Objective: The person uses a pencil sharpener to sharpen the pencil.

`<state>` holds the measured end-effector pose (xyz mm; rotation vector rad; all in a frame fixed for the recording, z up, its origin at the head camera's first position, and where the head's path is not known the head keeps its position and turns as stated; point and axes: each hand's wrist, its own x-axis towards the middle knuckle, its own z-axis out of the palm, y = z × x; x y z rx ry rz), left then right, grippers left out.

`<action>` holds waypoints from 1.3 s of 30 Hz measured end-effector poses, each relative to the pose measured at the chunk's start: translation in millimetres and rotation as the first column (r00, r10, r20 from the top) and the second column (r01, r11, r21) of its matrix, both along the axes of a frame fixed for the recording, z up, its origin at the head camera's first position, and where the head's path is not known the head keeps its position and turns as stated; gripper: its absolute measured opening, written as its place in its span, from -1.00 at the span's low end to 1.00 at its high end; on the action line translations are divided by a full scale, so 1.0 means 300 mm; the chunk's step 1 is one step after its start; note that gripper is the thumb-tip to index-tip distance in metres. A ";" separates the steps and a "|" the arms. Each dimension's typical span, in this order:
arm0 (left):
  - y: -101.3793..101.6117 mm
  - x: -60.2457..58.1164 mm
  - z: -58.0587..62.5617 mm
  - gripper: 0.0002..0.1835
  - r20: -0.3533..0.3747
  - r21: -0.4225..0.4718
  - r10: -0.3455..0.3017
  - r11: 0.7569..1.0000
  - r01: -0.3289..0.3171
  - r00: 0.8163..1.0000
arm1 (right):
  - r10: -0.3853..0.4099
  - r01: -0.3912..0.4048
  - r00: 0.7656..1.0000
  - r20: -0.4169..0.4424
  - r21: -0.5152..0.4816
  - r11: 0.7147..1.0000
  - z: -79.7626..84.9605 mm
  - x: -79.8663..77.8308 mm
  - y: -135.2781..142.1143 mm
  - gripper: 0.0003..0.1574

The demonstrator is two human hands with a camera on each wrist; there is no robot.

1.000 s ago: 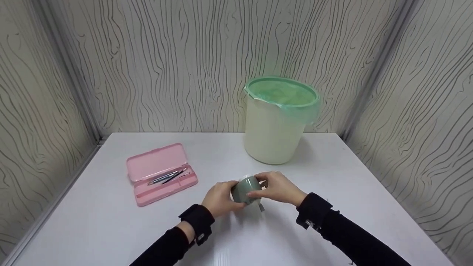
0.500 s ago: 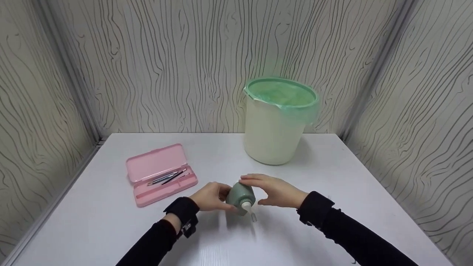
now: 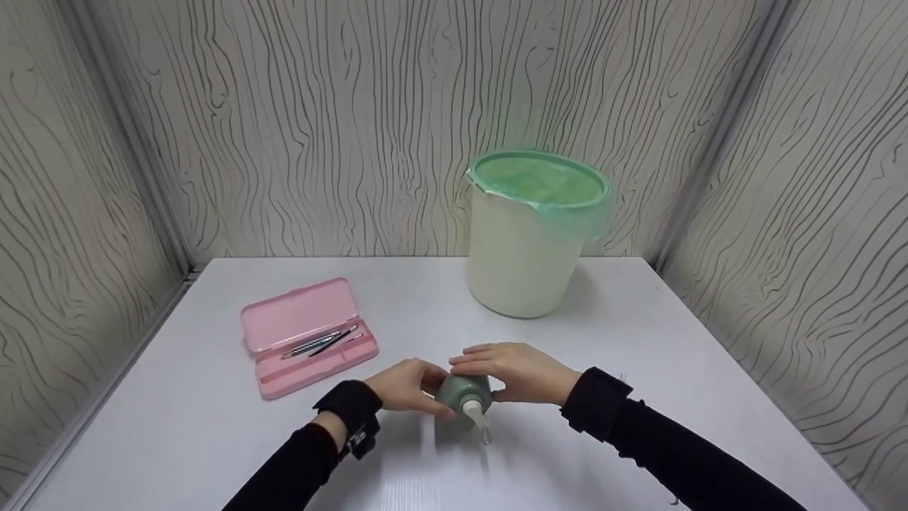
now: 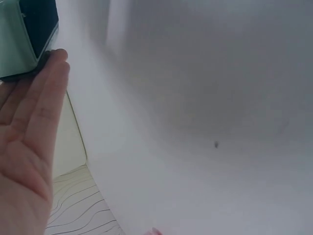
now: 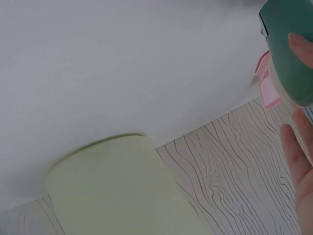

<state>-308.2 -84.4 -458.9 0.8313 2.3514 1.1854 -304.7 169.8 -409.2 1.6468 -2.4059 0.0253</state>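
A small green bottle (image 3: 464, 389) with a white nozzle (image 3: 474, 411) and a clear tip is tilted towards me, low over the white table. My left hand (image 3: 406, 387) holds its left side, thumb in front and fingers behind. From the right, my right hand (image 3: 521, 372) holds it too, fingers over the far end and thumb at the side. In the left wrist view, nearly straight fingers (image 4: 41, 103) lie along the bottle (image 4: 14, 41), which shows a dark face. The right wrist view has the thumb (image 5: 301, 46) against the bottle's green side (image 5: 288, 61).
An open pink pencil case (image 3: 308, 337) holds several pens and slim tools at the left. Behind the hands stands a pale bin (image 3: 521, 255) with a green rim and a green liner bag. Wood-patterned panels (image 3: 319, 128) enclose the white table (image 3: 582, 461).
The bottle has been turned so its nozzle points towards me, and it has come nearer. Both hands have shifted their hold; my right fingers now lie over its far end.
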 end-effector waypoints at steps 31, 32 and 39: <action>0.058 0.048 0.060 -0.29 -0.361 -0.191 0.070 0.970 -0.148 0.930 | -0.287 0.312 0.918 0.274 -0.049 0.949 -0.054 -0.015 -0.066 -0.48; 0.061 0.047 0.057 -0.32 -0.380 -0.196 0.073 0.968 -0.157 0.922 | -0.284 0.313 0.915 0.286 -0.058 0.948 -0.057 -0.015 -0.067 -0.49; 0.070 0.041 0.041 -0.42 -0.447 -0.200 0.087 0.960 -0.195 0.890 | -0.261 0.309 0.902 0.345 -0.093 0.946 -0.072 -0.017 -0.069 -0.52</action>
